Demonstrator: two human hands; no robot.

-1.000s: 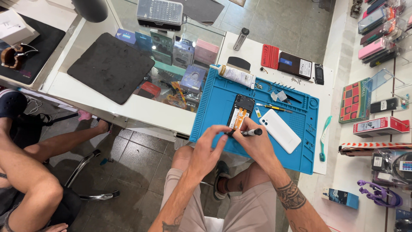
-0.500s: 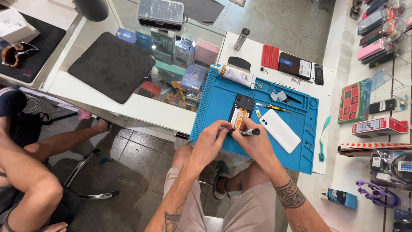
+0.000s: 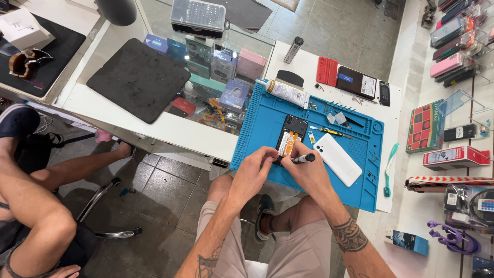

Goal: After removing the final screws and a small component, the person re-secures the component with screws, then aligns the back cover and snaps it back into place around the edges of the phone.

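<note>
An opened phone (image 3: 290,135) with its black inside and orange flex cable showing lies on the blue work mat (image 3: 257,128). My left hand (image 3: 254,172) pinches the phone's near end. My right hand (image 3: 306,175) grips a black screwdriver (image 3: 304,158) whose tip meets the phone's lower edge. The white back cover (image 3: 337,159) lies on the mat just right of my right hand.
A white tube (image 3: 288,93), a yellow-handled tool (image 3: 331,132) and small parts lie on the mat's far side. A red case (image 3: 327,71), dark boxes and a teal tool (image 3: 389,160) lie around it. A glass counter with a black pad (image 3: 138,79) stands left. Another person's legs (image 3: 46,201) sit left.
My hands have stayed at the phone's near end, with only slight shifts of the fingers and the screwdriver.
</note>
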